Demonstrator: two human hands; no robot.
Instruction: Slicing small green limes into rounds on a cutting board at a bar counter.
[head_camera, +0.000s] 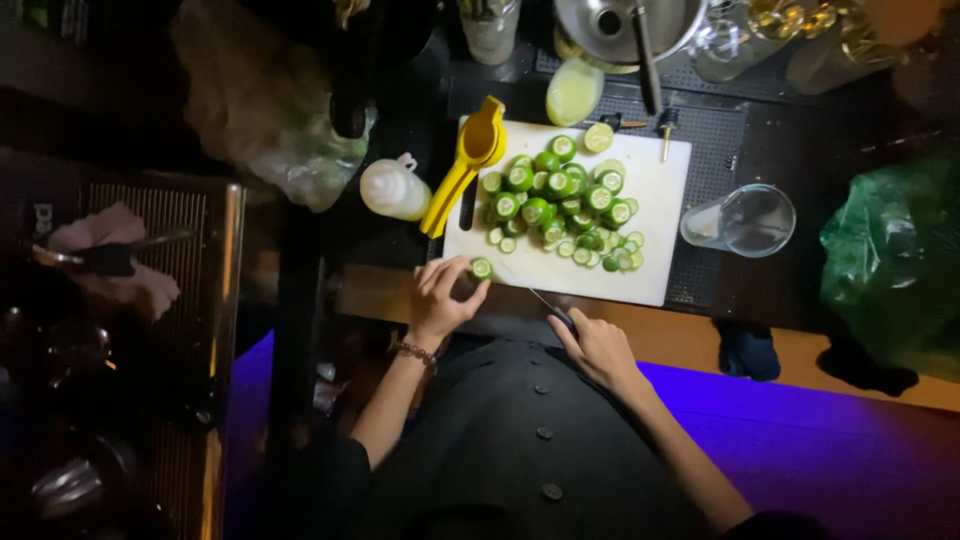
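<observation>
My left hand (441, 296) pinches a small lime (482, 268) at the near left corner of a white cutting board (660, 205). My right hand (597, 346) grips a dark-handled knife (548, 304) whose thin blade points up and left toward that lime. A pile of trimmed limes and cut lime ends (565, 205) covers the middle of the board.
A yellow hand citrus squeezer (468, 160) leans off the board's left edge, beside a squeeze bottle (393, 188). A clear measuring jug (745, 220) lies right of the board, with a green bag (895, 265) further right. A metal bowl (625, 25) and glass containers stand behind.
</observation>
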